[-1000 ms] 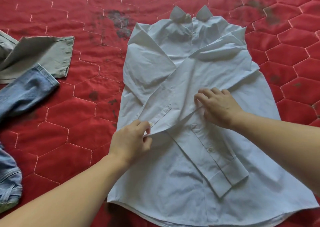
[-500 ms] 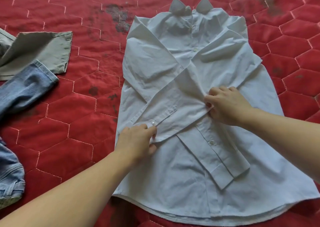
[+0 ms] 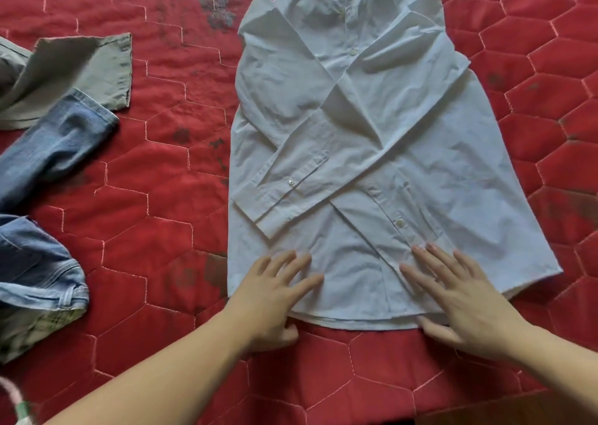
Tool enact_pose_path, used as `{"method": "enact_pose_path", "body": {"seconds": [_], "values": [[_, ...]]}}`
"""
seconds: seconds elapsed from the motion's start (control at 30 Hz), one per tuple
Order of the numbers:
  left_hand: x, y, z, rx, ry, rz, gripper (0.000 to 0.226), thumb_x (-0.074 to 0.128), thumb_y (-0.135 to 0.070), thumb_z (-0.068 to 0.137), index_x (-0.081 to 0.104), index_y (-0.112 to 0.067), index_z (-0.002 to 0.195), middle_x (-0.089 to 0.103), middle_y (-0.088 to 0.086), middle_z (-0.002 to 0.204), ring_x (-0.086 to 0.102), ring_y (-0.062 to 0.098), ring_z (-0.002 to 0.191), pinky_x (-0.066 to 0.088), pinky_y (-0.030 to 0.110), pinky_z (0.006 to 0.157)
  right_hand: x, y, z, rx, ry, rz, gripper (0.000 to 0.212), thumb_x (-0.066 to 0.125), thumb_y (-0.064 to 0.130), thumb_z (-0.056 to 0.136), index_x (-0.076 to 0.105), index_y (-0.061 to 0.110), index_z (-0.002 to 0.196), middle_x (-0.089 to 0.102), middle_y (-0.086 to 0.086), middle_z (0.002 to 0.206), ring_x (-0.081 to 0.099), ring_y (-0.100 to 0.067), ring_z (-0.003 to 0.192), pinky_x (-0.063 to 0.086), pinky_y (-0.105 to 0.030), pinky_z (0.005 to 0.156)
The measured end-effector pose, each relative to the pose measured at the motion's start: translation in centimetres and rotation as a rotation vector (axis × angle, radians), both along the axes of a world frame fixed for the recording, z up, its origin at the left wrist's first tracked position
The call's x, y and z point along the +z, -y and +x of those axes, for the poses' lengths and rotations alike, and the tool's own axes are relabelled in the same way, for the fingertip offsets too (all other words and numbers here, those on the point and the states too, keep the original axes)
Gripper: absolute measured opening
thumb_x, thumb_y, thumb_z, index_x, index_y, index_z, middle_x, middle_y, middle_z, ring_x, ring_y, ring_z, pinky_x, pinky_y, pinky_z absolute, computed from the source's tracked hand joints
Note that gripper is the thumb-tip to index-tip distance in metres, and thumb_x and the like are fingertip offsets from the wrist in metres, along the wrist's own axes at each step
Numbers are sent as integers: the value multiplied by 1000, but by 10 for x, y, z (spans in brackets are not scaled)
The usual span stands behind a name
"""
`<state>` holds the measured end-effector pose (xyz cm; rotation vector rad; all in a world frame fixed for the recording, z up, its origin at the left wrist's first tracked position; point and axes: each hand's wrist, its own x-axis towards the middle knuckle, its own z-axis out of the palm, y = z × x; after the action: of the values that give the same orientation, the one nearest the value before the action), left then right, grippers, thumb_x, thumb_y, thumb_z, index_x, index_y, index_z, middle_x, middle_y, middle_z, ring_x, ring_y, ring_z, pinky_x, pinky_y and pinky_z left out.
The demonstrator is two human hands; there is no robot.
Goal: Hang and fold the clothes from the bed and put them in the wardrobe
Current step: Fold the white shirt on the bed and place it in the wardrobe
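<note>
A white button-up shirt [image 3: 372,139] lies flat on the red quilted bed [image 3: 161,237], collar at the far end, both sleeves folded across its front in an X. My left hand [image 3: 275,298] rests on the shirt's lower hem at the left, fingers straight and spread, thumb off the cloth on the quilt. My right hand [image 3: 459,298] lies on the hem at the right, fingers spread over the end of one sleeve, thumb at the hem's edge. Neither hand grips anything.
Blue jeans [image 3: 42,198] lie crumpled at the left edge of the bed. A grey-green garment [image 3: 74,71] lies beyond them. Bare red quilt surrounds the shirt on the right and near side.
Both hands let go of the folded sleeve near the shirt's middle and moved toward me to the bottom hem, now lying flat with open fingers. The sleeve lies crossed on the shirt.
</note>
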<state>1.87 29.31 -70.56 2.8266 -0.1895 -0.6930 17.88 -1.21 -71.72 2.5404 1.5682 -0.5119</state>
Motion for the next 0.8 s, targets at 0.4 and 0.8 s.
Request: {"method": "enact_pose_path", "body": {"seconds": [0.4, 0.8], "values": [[4, -20, -4, 308, -44, 170, 41, 44, -9, 81, 47, -27, 117, 56, -4, 103, 57, 24, 97, 41, 34, 68, 18, -1, 31, -603, 22, 104, 94, 61, -10, 62, 40, 28, 145, 35, -7, 148, 46, -36, 122, 38, -53, 94], [15, -43, -6, 440, -50, 8, 36, 44, -1, 77, 55, -27, 99, 47, -8, 90, 51, 20, 93, 38, 33, 65, 31, 77, 63, -896, 5, -174, 25, 52, 1, 80, 46, 26, 80, 47, -2, 102, 55, -32, 80, 49, -46, 69]]}}
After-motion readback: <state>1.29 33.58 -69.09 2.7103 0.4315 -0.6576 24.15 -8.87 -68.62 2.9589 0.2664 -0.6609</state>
